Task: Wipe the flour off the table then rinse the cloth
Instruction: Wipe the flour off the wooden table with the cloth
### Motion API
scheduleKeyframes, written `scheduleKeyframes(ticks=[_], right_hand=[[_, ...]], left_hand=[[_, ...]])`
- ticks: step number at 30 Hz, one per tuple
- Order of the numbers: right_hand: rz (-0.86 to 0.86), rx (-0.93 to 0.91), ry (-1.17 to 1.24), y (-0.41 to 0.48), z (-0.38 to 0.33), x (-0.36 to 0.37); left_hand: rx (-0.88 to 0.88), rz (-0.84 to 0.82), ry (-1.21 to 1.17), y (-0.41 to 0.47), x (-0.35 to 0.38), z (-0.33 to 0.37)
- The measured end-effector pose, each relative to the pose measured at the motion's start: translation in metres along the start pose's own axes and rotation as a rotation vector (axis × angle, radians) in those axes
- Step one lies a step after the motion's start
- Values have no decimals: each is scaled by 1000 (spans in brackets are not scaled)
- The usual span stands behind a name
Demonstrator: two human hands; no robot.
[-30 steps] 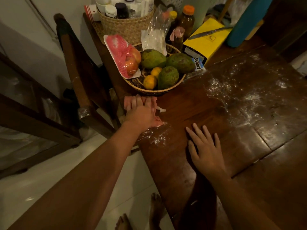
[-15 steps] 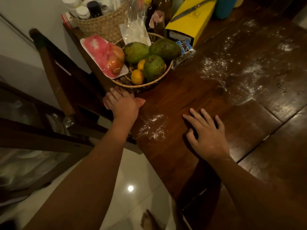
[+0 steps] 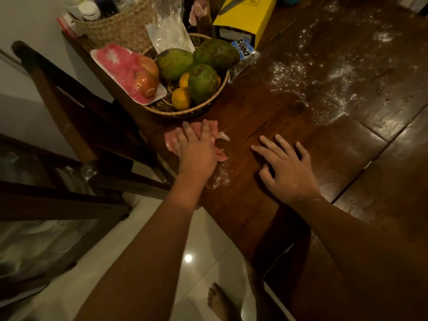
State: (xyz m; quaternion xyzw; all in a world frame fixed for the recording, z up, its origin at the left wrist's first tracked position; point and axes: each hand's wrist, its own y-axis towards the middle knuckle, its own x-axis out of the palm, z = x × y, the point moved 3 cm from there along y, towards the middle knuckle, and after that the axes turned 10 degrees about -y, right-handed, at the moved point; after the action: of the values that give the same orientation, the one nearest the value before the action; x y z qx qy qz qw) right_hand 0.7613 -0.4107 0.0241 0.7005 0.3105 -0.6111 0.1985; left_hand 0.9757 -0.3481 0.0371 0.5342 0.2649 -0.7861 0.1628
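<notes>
Although the cloth is already pressed to the counter, the wiping is judged to be barely under way. The pink cloth is kept flat near the counter's left edge, just in front of the fruit basket. It is pinned under the left hand, whose fingers are laid straight on top of it, not curled round it. The right hand is rested palm down on bare wood beside it, fingers spread, with nothing held.

A small smear of flour is seen unwiped by the left wrist. A far wider dusting is spread across the boards beyond the right hand, well apart from the cloth. Both patches are left to be cleared, and the rinsing is not yet begun; no sink is shown.

The low fruit basket is filled with three large green fruits and a few small oranges, and a tray of wrapped apples is propped on its left rim. Behind it, a taller woven basket is packed with capped bottles. A yellow box is laid further back with a knife on top; its contents cannot be told.
</notes>
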Motion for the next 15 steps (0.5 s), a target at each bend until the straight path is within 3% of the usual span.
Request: scheduleKeyframes(ticks=[3,7,9,13,15], right_hand=[[14,3,-10,0,0,0],[16,-4,0,0,1,1],[12,-7,15,0,1,0],[23,-15,19,0,2,0],[23,-16,12,0,3,1]], left_hand=[[174,-31,38,-19,21,29],[485,-98,-7,-36,18,5],[446,-104,-32,-21,9,-21],[274,-34,218,10,4,-48],[192,-20,217,-1,7,-44]])
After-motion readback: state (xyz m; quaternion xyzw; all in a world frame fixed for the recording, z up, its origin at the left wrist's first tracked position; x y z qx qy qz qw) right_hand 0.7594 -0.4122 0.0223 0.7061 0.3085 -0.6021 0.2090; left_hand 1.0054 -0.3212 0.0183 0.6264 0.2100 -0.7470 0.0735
